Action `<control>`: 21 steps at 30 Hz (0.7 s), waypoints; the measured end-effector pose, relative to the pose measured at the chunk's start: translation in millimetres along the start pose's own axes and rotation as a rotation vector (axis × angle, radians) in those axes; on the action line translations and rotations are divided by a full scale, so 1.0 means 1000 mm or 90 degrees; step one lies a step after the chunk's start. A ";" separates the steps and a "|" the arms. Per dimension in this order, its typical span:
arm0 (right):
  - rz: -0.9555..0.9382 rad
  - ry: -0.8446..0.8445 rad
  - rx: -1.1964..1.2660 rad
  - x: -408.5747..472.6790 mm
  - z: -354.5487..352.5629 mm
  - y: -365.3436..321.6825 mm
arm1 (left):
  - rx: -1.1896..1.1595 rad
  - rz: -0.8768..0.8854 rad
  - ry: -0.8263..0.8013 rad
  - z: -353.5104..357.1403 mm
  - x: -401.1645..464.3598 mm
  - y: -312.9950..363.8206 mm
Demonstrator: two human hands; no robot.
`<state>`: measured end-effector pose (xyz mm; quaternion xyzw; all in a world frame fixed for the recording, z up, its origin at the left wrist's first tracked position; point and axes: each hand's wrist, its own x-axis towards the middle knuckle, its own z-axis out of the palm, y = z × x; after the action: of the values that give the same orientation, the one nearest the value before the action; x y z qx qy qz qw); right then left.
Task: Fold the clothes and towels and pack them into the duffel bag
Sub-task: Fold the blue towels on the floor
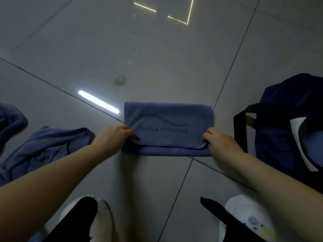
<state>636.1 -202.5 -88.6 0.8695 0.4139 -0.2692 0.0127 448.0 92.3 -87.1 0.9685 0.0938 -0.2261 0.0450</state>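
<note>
Towel (167,128), folded into a flat blue rectangle, lies on the floor (122,49) straight ahead of me, with the words "YOGA FITNESS" and a wave mark facing up. My left hand (113,137) pinches its left edge, thumb and fingers closed on the upper layer where that layer overlaps the one beneath. My right hand (220,142) does the same at the right edge, fingers curled round the corner of the upper flap. Both hands sit at about the same height on the cloth, one at each short side, and the near edge of the upper layer runs between them, a little short of the lower layer's near edge.

Just left of my left forearm I see a crumpled blue garment (50,145) lying loose on the floor, and beyond it, at the frame's left edge, another dark blue piece of cloth (10,119); I cannot tell what that one is. To the right of my right hand stands the duffel bag (279,137), dark blue, its black strap (240,123) looped toward the towel and its mouth open with a pale lining showing. The bag is near the towel but not touching it. The floor is glossy grey tile with dark joints, and it reflects a bright strip light. My white shoes (244,212) show at the bottom of the view.
</note>
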 end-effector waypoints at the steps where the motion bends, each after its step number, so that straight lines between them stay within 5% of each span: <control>1: 0.002 0.003 0.004 0.001 -0.005 -0.002 | -0.025 -0.006 0.017 -0.003 -0.002 -0.002; 5: 0.015 0.175 0.139 -0.009 -0.031 0.000 | -0.202 0.033 0.265 -0.016 -0.020 -0.013; 7: -0.050 0.220 0.106 -0.020 -0.039 0.001 | -0.212 0.053 0.305 -0.013 -0.033 -0.015; 13: -0.108 0.172 -0.006 -0.031 -0.008 0.009 | -0.126 0.149 0.233 0.006 -0.039 -0.003; 21: -0.109 0.149 -0.060 -0.022 0.023 0.010 | -0.033 0.120 0.150 0.030 -0.031 0.000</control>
<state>622.1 -230.6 -99.7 0.8550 0.4973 -0.1463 -0.0177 407.9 83.2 -99.7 0.9914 0.0130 -0.1029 0.0792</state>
